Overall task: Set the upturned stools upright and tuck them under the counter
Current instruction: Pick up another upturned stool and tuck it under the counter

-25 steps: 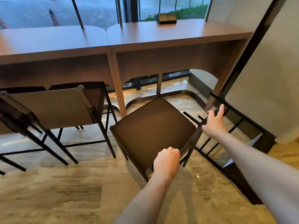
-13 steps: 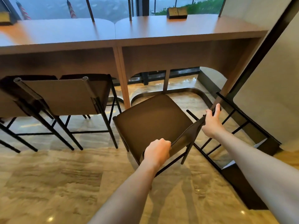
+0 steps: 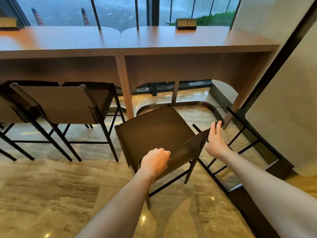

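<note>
Polished stone floor (image 3: pixel 51 194) and a long wooden counter (image 3: pixel 171 42) by the window made the place, with two stools (image 3: pixel 65 103) already tucked under the left bay of the counter. I saw the stool in hand (image 3: pixel 154 131) standing upright on its four legs, in front of the right bay and turned a little off from it, not yet under. My left hand (image 3: pixel 155 163) was curled over the near end of the low backrest and gripped it. My right hand (image 3: pixel 215 140) lay at the far end of the same backrest with the fingers rather straight, so it pressed more than it clenched. Another stool (image 3: pixel 253 145) lay tipped on the floor just to the right, near the wall (image 3: pixel 283 83), and its legs reached close to my stool. To do this step well, I judged that I should first square the seat to the opening, then push evenly with both hands, keeping the legs off the curved footrest (image 3: pixel 202 104), the divider post (image 3: pixel 126 93) and the fallen stool's frame.
</note>
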{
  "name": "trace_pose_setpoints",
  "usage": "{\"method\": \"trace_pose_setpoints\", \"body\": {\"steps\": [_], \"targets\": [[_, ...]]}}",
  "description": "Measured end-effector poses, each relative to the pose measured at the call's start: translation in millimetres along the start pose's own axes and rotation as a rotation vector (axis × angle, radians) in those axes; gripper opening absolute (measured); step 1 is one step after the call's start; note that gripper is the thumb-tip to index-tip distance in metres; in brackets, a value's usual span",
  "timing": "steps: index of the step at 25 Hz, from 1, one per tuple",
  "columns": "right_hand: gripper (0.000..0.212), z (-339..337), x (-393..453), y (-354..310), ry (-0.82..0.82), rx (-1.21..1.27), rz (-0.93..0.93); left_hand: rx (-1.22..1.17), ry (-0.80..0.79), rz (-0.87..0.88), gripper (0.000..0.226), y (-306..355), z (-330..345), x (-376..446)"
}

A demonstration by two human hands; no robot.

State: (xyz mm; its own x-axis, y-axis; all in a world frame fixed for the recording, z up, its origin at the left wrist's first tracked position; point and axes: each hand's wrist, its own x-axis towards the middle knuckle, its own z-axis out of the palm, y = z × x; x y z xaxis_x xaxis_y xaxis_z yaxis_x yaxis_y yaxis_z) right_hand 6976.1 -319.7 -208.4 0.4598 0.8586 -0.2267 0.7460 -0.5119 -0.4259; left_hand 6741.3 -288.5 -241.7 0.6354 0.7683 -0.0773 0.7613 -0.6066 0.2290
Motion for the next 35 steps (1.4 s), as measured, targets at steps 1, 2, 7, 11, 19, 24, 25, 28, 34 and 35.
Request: {"method": "trace_pose_setpoints", "body": {"steps": [1,2,7,11,19,24,25,28,34,35], "targets": [[0.097,-3,1,4,-0.02,-0.001,-0.002,0.008,0.005,0.008,0.022,5,0,5],[0.095,-5,1,5,-0.039,0.0,-0.002,0.008,0.006,0.014,0.023,7,1,7],[0.094,-15,7,12,-0.12,-0.003,0.027,0.01,-0.013,0.036,0.019,8,9,19],[0.097,-15,13,15,-0.109,-0.035,0.021,0.009,-0.003,0.047,0.019,9,10,24],[0.103,-16,18,23,-0.111,-0.154,-0.016,-0.062,-0.072,-0.057,0.039,9,7,27],[0.083,-43,25,10,-0.221,-0.438,-0.02,-0.228,-0.337,-0.226,0.072,9,-11,35],[0.075,-50,27,4,-0.242,-0.489,-0.006,-0.31,-0.434,-0.255,0.059,7,-16,42],[0.051,-62,38,-22,-0.27,-0.635,0.018,-0.577,-0.645,-0.412,0.031,-10,-27,57],[0.044,-42,94,-42,-0.189,-0.806,0.182,-0.564,-0.852,-0.822,0.066,-65,-18,54],[0.045,-37,104,-38,-0.197,-0.838,0.211,-0.62,-0.852,-0.867,0.067,-74,-14,52]]}}
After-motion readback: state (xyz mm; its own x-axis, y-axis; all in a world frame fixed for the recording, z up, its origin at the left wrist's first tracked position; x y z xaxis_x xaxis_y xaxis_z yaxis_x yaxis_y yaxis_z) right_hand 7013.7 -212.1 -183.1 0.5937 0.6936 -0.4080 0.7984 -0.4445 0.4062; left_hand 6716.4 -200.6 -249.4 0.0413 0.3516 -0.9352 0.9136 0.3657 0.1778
